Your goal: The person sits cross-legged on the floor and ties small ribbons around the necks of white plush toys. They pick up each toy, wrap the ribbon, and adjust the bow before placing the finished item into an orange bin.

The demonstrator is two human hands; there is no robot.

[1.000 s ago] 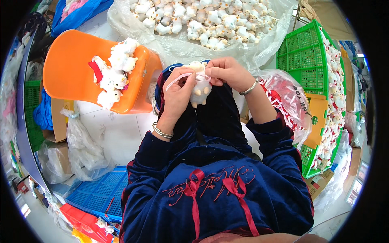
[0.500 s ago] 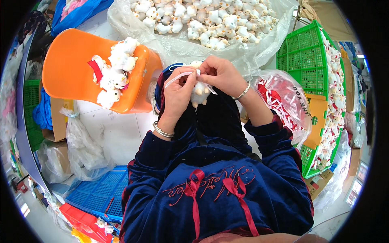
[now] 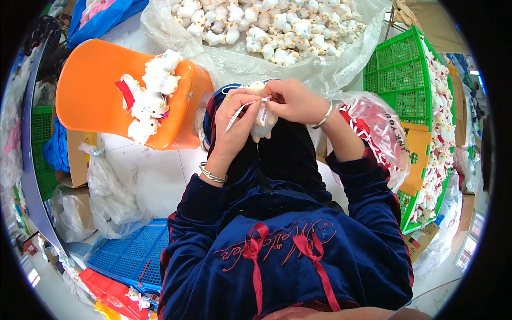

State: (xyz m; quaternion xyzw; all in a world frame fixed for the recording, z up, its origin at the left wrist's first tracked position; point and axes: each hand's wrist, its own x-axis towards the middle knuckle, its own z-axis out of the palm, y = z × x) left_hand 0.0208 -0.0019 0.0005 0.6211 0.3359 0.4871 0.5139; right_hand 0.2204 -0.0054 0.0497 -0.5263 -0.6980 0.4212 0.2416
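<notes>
On the far left an orange plastic chair (image 3: 101, 101) carried a few white plush toys (image 3: 152, 93). Next to it, the person's left hand (image 3: 237, 120) had its fingers pressed together, pinching a thin white ribbon (image 3: 241, 111). Between both hands, above the lap, was a small white plush toy (image 3: 262, 121). The right hand (image 3: 296, 100) was closed around its top, touching it. On the right side stood a green crate (image 3: 402, 74).

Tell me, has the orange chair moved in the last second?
No. The orange chair sits in the same spot beside the clear bag of toys.
</notes>
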